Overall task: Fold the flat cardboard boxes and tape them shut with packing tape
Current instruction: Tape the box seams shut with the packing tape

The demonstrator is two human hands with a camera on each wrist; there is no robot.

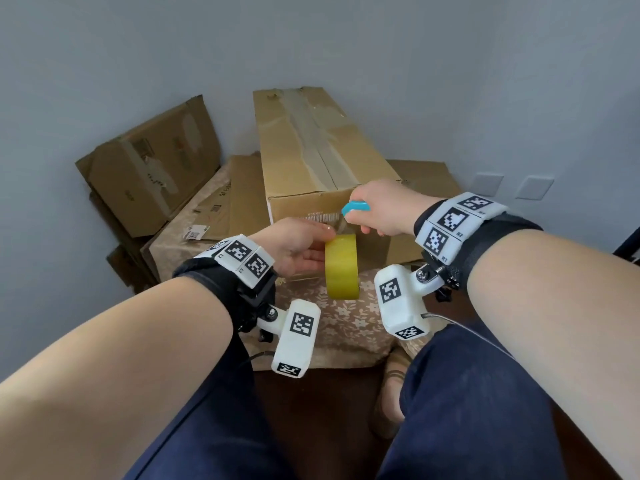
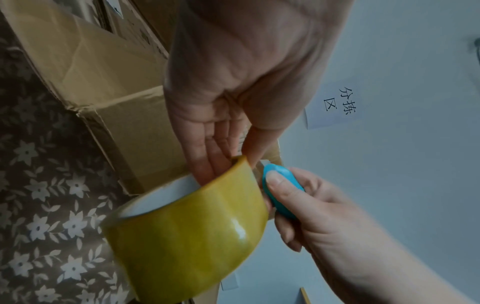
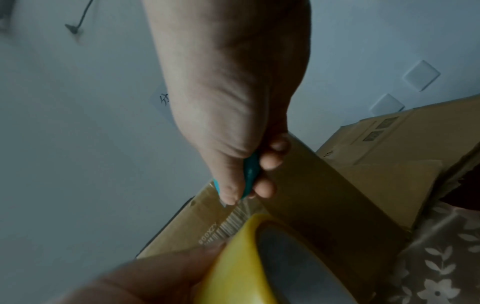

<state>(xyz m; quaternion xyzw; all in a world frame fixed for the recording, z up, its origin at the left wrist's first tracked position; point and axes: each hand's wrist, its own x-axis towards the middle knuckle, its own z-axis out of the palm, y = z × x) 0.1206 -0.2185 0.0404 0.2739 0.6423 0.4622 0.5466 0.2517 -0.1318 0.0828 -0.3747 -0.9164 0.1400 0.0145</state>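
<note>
While the tall cardboard box [image 1: 322,157] stands on a table with a brown flowery cloth [image 1: 349,327], both hands work just in front of its near end. This box is long and brown, with old wrinkled tape strips running along its top and a barcode label on the near face. Flat, creased cardboard sheets [image 1: 149,171] lean and lie to the left of the box and behind it.

A fat round roll of yellow tape [image 1: 342,267] hangs just in front of the box's near face. It is smooth and shiny, with a pale ring inside. The left hand [image 1: 298,249] holds the roll with the fingers poked into its hole and the thumb on the outer side.

The right hand [image 1: 379,209] is curled in a fist around a small blue cutter [image 1: 355,206], smooth and rounded like a pebble, at the top near edge of the box, just above the roll.

Only the left wrist view shows the fingers [image 2: 207,162] inside the roll's hole and the right thumb pressed on the cutter. Only the right wrist view shows a thin clear strip of tape [image 3: 246,207] stretched from the roll to the box, with the cutter's tip right at it. Paper with black writing [image 2: 335,102] on the grey wall shows best in the left wrist view.
</note>
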